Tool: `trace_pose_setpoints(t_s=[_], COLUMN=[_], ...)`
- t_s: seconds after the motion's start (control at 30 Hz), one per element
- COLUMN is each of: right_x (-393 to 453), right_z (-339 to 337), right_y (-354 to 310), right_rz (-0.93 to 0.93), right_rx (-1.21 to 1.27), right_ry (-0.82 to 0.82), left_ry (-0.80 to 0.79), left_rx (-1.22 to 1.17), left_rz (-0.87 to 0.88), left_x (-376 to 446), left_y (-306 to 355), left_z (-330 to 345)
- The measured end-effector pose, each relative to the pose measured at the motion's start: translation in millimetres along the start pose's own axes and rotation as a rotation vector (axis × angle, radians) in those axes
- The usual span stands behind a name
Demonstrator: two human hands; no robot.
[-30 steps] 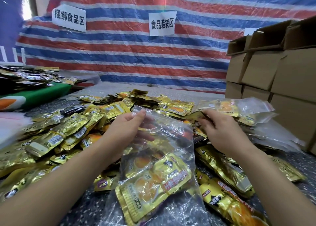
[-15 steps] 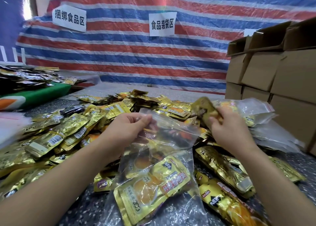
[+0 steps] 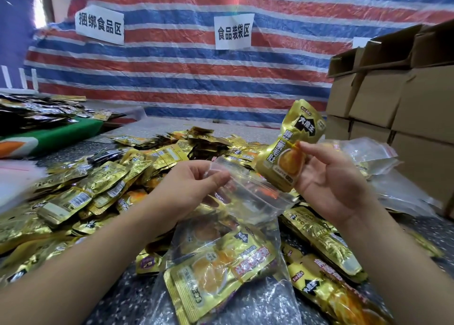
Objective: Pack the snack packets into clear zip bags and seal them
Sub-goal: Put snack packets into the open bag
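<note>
At the bottom centre a clear zip bag (image 3: 228, 226) lies on the speckled bench (image 3: 122, 295), one gold foil packet (image 3: 216, 275) inside. The left hand (image 3: 186, 189) pinches its open mouth. The right hand (image 3: 329, 184) grips another gold snack packet (image 3: 292, 147) upright, just above. Behind spreads a packet pile (image 3: 98, 184); cardboard boxes (image 3: 398, 103) stand right, paper signs (image 3: 233, 31) with Chinese writing hang on the striped tarp (image 3: 172, 79)

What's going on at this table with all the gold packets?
A person is packing snacks into bags. The left hand pinches the open mouth of a clear zip bag that already has gold packets in it. The right hand holds another gold snack packet just above the opening, not yet inside. Loose packets are heaped on the table, with cardboard boxes stacked at the right.
</note>
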State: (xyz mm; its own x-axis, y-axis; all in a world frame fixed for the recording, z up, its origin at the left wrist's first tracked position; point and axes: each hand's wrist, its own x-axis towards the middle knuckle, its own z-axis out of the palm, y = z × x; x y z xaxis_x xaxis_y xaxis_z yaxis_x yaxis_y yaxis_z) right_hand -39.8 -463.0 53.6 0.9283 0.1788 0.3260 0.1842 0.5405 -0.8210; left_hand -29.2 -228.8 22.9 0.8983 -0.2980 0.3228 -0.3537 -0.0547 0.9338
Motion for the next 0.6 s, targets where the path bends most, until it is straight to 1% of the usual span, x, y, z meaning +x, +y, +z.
trace_pose_setpoints(t_s=[0.17, 0.3, 0.47, 0.53, 0.6], right_x=[1.2, 2.3, 4.1, 4.2, 3.4], right_z=[1.5, 1.1, -0.7, -1.5, -1.4], right_y=[6.1, 13.7, 13.7, 12.9, 14.1], right_rz=[-0.032, -0.078, -0.174, -0.172, -0.155], right_rx=[-0.089, -0.191, -0.159, -0.204, -0.277], right_ry=[-0.053, -0.014, 0.036, 0.053, 0.036], left_ry=[0.02, 0.012, 0.002, 0.006, 0.014], left_rx=[0.012, 0.019, -0.002, -0.001, -0.004], left_rz=[0.004, 0.011, 0.0, 0.002, 0.004], left_x=[0.4, 0.0, -0.3, -0.3, -0.5], left_y=[-0.8, -0.6, 0.8, 0.6, 1.1], left_z=[0.8, 0.4, 0.3, 0.4, 1.2])
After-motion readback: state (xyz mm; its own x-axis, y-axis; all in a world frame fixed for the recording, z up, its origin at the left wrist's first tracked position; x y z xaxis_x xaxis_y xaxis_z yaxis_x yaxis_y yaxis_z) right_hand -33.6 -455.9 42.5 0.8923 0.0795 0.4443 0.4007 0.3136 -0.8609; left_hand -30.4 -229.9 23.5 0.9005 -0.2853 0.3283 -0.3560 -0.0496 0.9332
